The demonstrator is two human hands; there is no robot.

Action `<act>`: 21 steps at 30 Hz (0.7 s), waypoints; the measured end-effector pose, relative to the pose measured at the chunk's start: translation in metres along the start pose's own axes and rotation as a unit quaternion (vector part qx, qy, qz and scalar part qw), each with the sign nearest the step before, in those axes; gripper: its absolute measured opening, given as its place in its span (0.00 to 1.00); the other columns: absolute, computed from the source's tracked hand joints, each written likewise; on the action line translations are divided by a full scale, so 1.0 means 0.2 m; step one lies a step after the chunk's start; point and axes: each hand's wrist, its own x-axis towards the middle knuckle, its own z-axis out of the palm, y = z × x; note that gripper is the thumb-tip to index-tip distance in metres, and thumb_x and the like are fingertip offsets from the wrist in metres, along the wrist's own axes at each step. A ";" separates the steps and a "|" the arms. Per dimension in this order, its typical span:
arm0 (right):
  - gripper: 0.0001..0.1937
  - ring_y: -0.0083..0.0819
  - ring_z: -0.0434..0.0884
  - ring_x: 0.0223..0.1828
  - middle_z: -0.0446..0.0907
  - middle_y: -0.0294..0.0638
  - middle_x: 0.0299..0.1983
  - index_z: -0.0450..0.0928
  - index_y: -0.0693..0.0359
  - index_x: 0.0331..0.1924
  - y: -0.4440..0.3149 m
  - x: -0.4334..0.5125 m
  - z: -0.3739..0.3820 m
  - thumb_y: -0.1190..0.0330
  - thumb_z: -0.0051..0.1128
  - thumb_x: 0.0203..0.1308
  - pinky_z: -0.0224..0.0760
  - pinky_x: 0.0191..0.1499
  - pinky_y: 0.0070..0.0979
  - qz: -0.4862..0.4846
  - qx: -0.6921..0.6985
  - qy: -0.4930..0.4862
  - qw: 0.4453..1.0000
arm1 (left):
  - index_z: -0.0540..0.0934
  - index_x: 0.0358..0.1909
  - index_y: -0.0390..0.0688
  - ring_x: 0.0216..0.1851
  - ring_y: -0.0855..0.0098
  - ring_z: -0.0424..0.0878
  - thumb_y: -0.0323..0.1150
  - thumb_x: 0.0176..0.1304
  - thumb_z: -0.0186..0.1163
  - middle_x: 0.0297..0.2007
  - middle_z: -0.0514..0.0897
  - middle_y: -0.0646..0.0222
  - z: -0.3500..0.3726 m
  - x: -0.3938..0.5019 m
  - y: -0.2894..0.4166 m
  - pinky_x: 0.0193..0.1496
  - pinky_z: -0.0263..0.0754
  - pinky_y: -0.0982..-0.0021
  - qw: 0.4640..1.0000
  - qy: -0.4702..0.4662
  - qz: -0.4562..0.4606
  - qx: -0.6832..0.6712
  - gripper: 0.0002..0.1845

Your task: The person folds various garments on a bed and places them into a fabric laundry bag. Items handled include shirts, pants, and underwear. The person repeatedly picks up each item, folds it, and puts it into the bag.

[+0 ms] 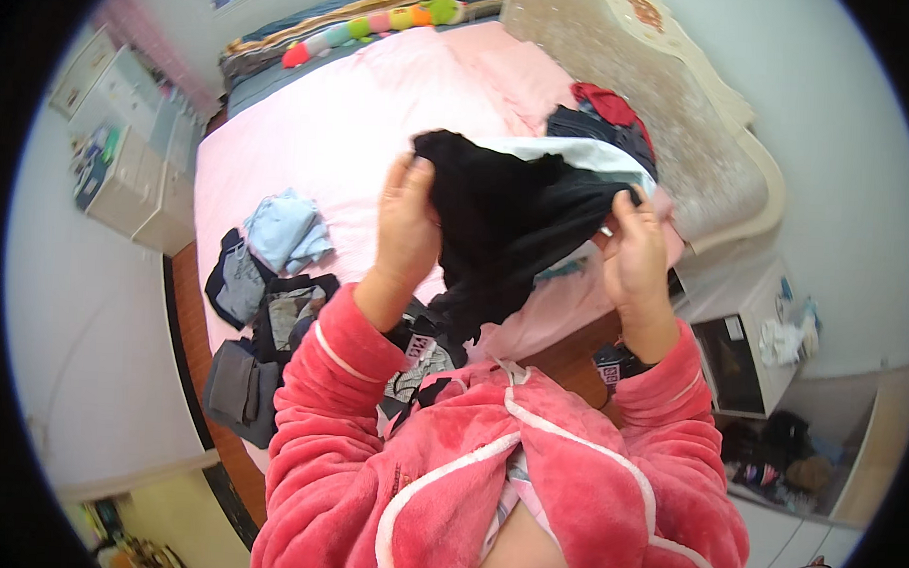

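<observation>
A black garment (494,210) is stretched between my two hands above the near edge of the bed, its lower part hanging down toward my robe. My left hand (412,215) grips its left upper corner. At its right upper end, my right hand (636,245) pinches the cloth between thumb and fingers. Behind it lies a white cloth (609,154), partly hidden. Folded clothes lie on the bed to the left: a light blue garment (285,229), a grey and navy one (240,280), a patterned one (292,312) and a dark grey stack (244,389).
Dark and red clothes (611,113) are heaped by the headboard (678,119). A caterpillar plush toy (381,22) lies at the far side of the pink-sheeted bed (339,137). A white bedside cabinet (752,354) stands right; drawers (135,183) stand left.
</observation>
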 end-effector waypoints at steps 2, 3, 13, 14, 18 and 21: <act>0.09 0.25 0.79 0.40 0.80 0.33 0.40 0.73 0.56 0.47 -0.13 -0.04 -0.18 0.65 0.46 0.68 0.71 0.45 0.27 -0.001 0.042 0.080 0.996 | 0.73 0.50 0.37 0.45 0.69 0.80 0.30 0.69 0.47 0.44 0.81 0.61 0.03 0.01 0.03 0.52 0.74 0.70 0.999 -0.039 0.032 -0.018 0.12; 0.09 0.29 0.79 0.41 0.80 0.36 0.40 0.74 0.58 0.45 -0.20 -0.07 -0.27 0.67 0.45 0.67 0.71 0.48 0.28 -0.022 0.054 0.102 0.993 | 0.73 0.49 0.36 0.45 0.69 0.80 0.31 0.69 0.47 0.43 0.81 0.61 0.06 0.02 0.05 0.53 0.73 0.69 0.998 -0.044 0.041 -0.004 0.12; 0.07 0.37 0.79 0.33 0.79 0.46 0.32 0.73 0.63 0.42 -0.93 -0.61 -0.95 0.69 0.46 0.67 0.70 0.39 0.28 -0.375 -0.583 0.261 0.672 | 0.76 0.34 0.39 0.32 0.84 0.66 0.34 0.68 0.54 0.29 0.73 0.77 0.56 -0.03 0.08 0.37 0.62 0.81 0.887 -0.210 0.104 0.397 0.09; 0.06 0.40 0.78 0.33 0.78 0.47 0.31 0.72 0.62 0.42 -1.01 -0.67 -1.02 0.69 0.47 0.66 0.70 0.38 0.30 -0.378 -0.618 0.260 0.638 | 0.77 0.37 0.38 0.34 0.82 0.71 0.36 0.64 0.59 0.31 0.75 0.76 0.62 -0.05 0.07 0.39 0.66 0.80 0.862 -0.249 0.102 0.430 0.10; 0.06 0.49 0.75 0.33 0.74 0.51 0.31 0.72 0.61 0.41 -1.23 -0.88 -1.31 0.68 0.50 0.64 0.69 0.35 0.35 -0.465 -0.684 0.213 0.520 | 0.79 0.43 0.37 0.38 0.76 0.78 0.40 0.56 0.67 0.35 0.82 0.69 0.89 -0.16 -0.05 0.44 0.72 0.77 0.742 -0.322 0.138 0.571 0.19; 0.09 0.44 0.79 0.34 0.79 0.48 0.34 0.74 0.59 0.46 -1.32 -1.00 -1.52 0.68 0.47 0.66 0.71 0.37 0.30 -0.354 -0.731 0.289 0.506 | 0.80 0.44 0.38 0.37 0.75 0.79 0.39 0.58 0.64 0.34 0.83 0.67 1.03 -0.18 -0.19 0.44 0.72 0.75 0.712 -0.335 0.186 0.589 0.17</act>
